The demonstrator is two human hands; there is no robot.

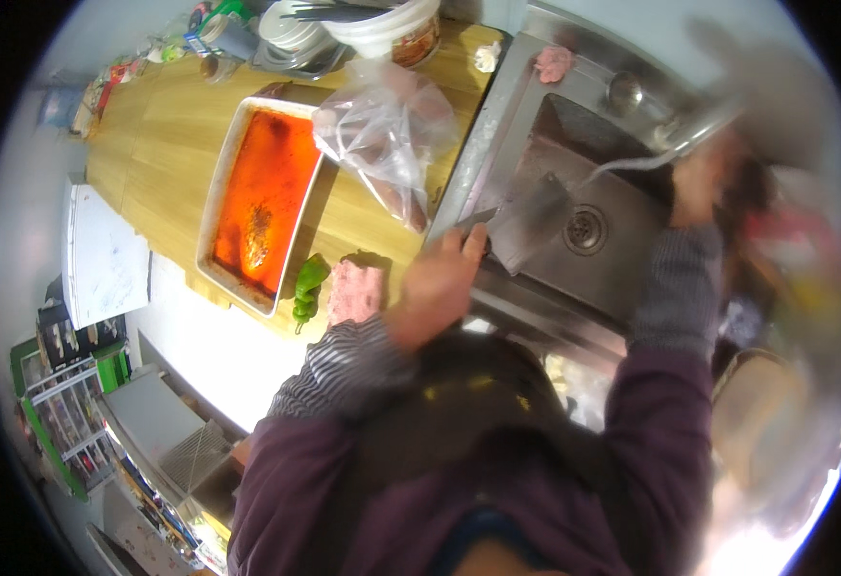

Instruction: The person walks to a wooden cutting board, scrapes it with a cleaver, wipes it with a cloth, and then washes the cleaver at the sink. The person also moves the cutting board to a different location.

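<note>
My left hand [440, 288] is closed round the dark handle of a cleaver [533, 226]. The broad, grey blade reaches out over the near left part of the steel sink [622, 274], left of the drain. My right hand [697, 187] is at the sink's right side, close beside the faucet [699, 130]. Blur smears its fingers, so whether they grip the faucet does not show. A pale, curved streak runs from the faucet toward the blade; I cannot tell if it is the spout or water.
Left on the wooden counter [152, 125] stands a white tray [207, 216] of orange-red liquid. Near it lie a green pepper [308, 288], a pink cloth [355, 290] and a clear plastic bag [382, 130]. Bowls [382, 34] are stacked at the back. Another pink cloth [554, 63] rests behind the sink.
</note>
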